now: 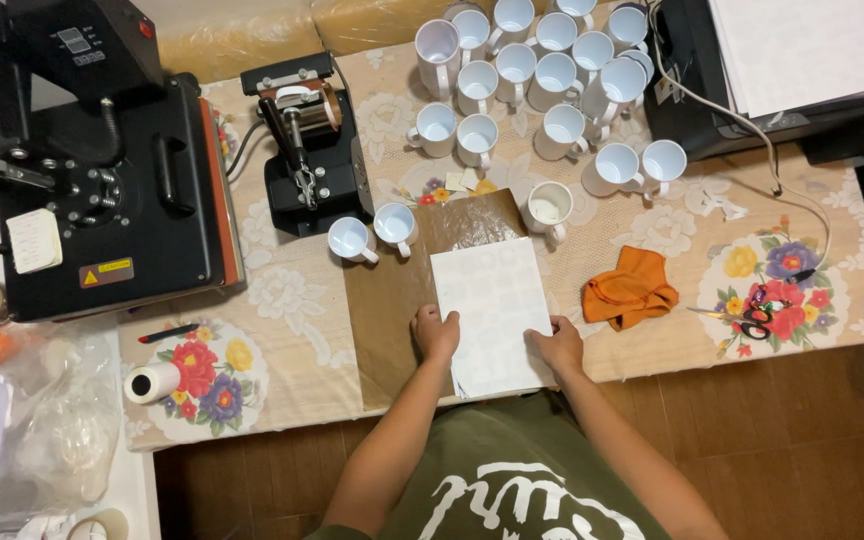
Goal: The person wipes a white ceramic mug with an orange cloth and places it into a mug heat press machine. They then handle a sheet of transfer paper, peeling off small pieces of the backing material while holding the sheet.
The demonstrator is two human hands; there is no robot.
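While both hands, left (437, 333) and right (559, 347), pinch the white sheet (492, 315), its underside stays hidden.

Even, warm indoor light from above; soft shadows, sharp focus, slight glare on the white mugs (537, 70) at upper centre.

One head view, looking almost straight down over the table (282, 300); fairly high up; the person's own arms enter from the bottom edge.
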